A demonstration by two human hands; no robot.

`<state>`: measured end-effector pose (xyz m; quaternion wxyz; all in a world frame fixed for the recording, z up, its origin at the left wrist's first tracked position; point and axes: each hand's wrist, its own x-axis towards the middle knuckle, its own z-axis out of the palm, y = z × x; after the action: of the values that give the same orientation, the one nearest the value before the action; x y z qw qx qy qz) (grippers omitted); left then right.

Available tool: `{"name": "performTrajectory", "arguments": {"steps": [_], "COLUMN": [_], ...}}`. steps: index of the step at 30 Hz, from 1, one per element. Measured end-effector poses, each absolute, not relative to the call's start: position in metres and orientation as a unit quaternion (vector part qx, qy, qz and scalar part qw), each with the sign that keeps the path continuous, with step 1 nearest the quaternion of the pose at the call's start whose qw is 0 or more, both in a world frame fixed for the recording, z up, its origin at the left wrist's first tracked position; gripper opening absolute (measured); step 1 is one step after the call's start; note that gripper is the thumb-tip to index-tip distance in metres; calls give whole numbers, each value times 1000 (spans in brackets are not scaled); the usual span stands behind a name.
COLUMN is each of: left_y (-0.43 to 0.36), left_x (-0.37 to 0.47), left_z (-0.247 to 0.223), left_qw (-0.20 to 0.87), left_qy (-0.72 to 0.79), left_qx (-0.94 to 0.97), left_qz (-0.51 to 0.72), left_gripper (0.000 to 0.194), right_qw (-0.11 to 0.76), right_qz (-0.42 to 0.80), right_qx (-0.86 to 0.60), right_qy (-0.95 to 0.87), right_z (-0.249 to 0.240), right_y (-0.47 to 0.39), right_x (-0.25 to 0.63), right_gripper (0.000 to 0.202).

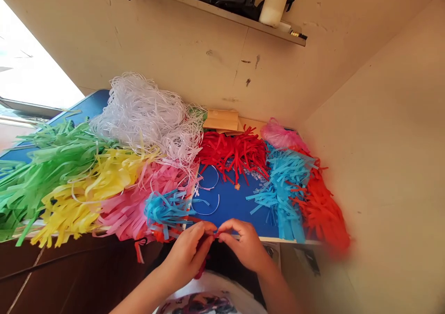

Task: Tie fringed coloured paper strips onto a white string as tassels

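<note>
My left hand and my right hand meet at the table's front edge, both closed in a pinch. Between their fingertips runs a small dark red strip, most of it covered by the fingers. More dark red material shows below my left hand; whether it is the same piece I cannot tell. Just beyond the hands, a curved thin white strand and another white loop lie on the blue tabletop. A small bundle of light blue strips is left of my left hand.
Green strips, yellow strips, pink strips and a white strand heap cover the left side. Red strips, blue strips and orange-red strips lie behind and right. A shelf juts from the wall.
</note>
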<state>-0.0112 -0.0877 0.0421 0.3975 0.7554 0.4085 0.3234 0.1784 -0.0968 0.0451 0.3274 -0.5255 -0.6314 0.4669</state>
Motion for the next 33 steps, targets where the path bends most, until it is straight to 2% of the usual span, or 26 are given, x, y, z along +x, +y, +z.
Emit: {"name": "performTrajectory", "arguments": {"steps": [9, 16, 20, 25, 28, 31, 33], "left_y": [-79, -81, -79, -80, -82, -82, -81], "left_x": [-17, -23, -22, -25, -26, -27, -26], "left_z": [40, 28, 24, 18, 17, 20, 24], "left_qw": [382, 228, 195, 248, 318, 370, 390], "left_qy": [451, 395, 379, 419, 468, 493, 488], "left_qx": [756, 783, 789, 774, 744, 705, 690], "left_qz": [282, 422, 443, 405, 356, 351, 366], "left_gripper": [12, 11, 9, 4, 10, 12, 11], "right_qw": [355, 345, 351, 327, 291, 203, 169], "right_qz": [430, 333, 299, 286, 284, 182, 142], "right_qx": [-530, -541, -528, -527, -569, -691, -727], "right_qy": [-639, -691, -713, -731, -715, -669, -651], "right_z": [39, 44, 45, 41, 36, 24, 13], "right_y": [-97, -96, -98, -98, -79, -51, -35], "right_x": [171, 163, 158, 156, 161, 162, 158], "right_gripper": [12, 13, 14, 15, 18, 22, 17]}}
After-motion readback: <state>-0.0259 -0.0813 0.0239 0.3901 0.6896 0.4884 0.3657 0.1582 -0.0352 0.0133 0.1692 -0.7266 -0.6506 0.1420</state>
